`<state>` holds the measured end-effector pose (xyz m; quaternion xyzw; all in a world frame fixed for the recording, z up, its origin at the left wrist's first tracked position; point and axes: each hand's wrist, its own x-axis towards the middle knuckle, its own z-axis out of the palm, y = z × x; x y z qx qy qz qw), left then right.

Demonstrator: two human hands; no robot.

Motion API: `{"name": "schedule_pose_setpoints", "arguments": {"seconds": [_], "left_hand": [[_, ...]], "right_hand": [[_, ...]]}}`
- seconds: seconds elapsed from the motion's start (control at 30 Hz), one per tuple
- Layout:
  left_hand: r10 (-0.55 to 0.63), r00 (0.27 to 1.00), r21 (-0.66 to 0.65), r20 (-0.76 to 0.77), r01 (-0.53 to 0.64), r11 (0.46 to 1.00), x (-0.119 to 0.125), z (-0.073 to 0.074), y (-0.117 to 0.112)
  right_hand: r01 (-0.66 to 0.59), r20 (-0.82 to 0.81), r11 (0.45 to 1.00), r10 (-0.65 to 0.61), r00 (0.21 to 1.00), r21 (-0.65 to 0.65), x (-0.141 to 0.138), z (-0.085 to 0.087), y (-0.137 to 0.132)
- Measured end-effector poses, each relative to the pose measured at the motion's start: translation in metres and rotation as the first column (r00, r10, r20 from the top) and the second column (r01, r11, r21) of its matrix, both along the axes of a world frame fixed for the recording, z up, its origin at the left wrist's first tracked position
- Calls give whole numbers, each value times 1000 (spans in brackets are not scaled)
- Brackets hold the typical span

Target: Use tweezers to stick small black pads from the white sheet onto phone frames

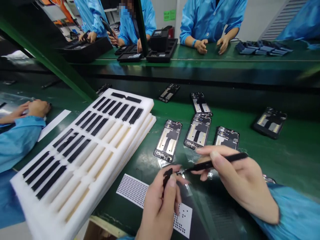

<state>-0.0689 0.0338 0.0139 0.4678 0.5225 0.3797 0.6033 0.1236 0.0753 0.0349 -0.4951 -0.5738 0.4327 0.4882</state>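
Left hand point(160, 206) fingers pinch black strip point(167, 175), right hand point(240, 176) fingers grip black tweezers point(215, 163); a slipped pinch could drop the strip onto the nearest phone frame point(167, 141).

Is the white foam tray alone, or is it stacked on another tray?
Stacked: the white foam tray rests on a second foam tray, whose edge shows beneath it.

Green workbench point(260, 166) as I view it from afar: stacked white foam trays point(147, 108) at left, several phone frames point(198, 130) lying flat at centre and right, a dotted sheet point(131, 190) near the front.
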Motion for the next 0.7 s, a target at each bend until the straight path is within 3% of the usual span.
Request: {"name": "schedule_pose_setpoints", "arguments": {"seconds": [0.07, 0.13, 0.4, 0.7], "left_hand": [[41, 920, -151, 390, 20, 988, 6, 12, -2], [45, 830, -171, 556, 61, 983, 12, 18, -3], [48, 798, -146, 600, 51, 988, 20, 12, -10], [64, 801, -163, 595, 43, 986, 20, 18, -15]], "right_hand": [[24, 33, 998, -26, 999, 50, -4, 7, -10], [41, 66, 996, -46, 997, 85, -8, 10, -14], [54, 90, 993, -63, 994, 102, -6, 2, -19], [115, 182, 965, -160, 970, 236, -7, 2, -28]]}}
